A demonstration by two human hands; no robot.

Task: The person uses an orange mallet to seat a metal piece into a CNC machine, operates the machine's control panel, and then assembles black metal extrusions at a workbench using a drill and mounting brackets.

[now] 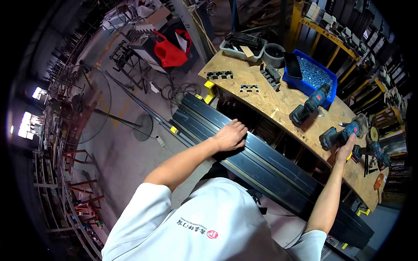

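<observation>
Long dark grey metal profiles (270, 169) lie side by side in front of me, running from upper left to lower right. My left hand (231, 135) rests on them with its fingers curled over the far one's edge. Over the workbench at the right, my right hand (345, 150) is stretched out, its fingertips against or just beside a blue and black cordless drill (342, 134). The palm side is hidden, and a small yellow thing shows beside it. A second cordless power tool (310, 105) stands farther left on the bench.
The wooden workbench (278, 102) carries a blue bin of small metal screws (314, 71), a clear tub of dark parts (244, 45), a round bucket (274, 55) and black brackets (220, 75). Another drill (378, 154) lies at right. A floor fan (82, 104) stands left.
</observation>
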